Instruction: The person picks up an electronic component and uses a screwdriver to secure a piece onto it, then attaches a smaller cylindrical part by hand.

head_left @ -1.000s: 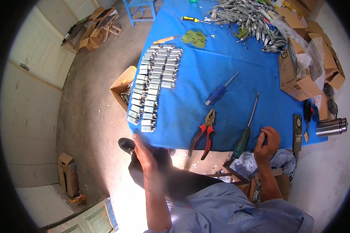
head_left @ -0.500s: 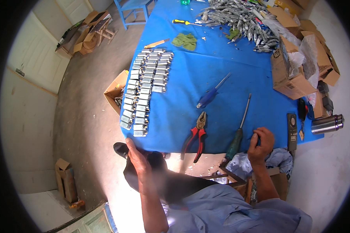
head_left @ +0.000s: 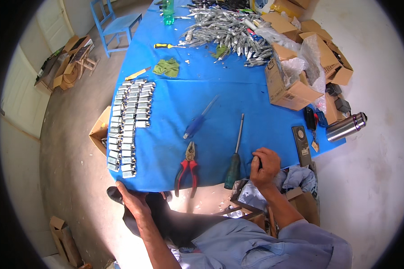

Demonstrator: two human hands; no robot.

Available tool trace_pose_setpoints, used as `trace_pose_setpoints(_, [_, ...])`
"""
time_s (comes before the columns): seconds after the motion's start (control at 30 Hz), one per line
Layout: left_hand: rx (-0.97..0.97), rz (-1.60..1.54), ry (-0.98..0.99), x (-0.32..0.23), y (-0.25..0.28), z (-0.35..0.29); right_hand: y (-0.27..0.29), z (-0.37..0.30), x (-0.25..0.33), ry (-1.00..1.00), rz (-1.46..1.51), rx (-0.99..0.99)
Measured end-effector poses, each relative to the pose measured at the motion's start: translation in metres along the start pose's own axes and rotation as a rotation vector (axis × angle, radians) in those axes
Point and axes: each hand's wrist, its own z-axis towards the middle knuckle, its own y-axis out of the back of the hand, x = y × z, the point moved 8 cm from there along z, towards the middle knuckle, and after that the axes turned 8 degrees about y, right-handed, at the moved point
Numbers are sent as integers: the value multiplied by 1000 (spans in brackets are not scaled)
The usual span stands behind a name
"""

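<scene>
My left hand (head_left: 132, 200) rests against the front left corner of the table, one finger stretched along the edge and the others partly hidden. My right hand (head_left: 265, 167) lies on the front edge with its fingers curled; a small dark bit shows at them, too little to name. Left of it lies a screwdriver with a green handle (head_left: 232, 172). Pliers with red and black handles (head_left: 188, 168) lie further left, jaws pointing away. Behind them is a blue-handled screwdriver (head_left: 195, 126). Small silvery metal-cased parts (head_left: 129, 122) stand in three rows along the left side.
Blue cloth (head_left: 166, 105) covers the table. A heap of grey pen-like pieces (head_left: 224, 29) fills the far end, near a yellow screwdriver (head_left: 163, 45) and green rag (head_left: 166, 67). Cardboard boxes (head_left: 296, 96), a steel flask (head_left: 347, 127) and a grey device (head_left: 302, 145) line the right.
The whole view has swung to the right and tilted up slightly, so the table and its things sit further left and lower. Both hands keep their places at the table edge.
</scene>
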Motion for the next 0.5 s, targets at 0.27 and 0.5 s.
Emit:
trace_pose_setpoints(0.27, [-41,-250,90,5,-14,-8,5,6,7,18,0,-3])
trace_pose_setpoints(0.5, [193,-546,24,-20,-20,19,5,9,7,19,12,-13])
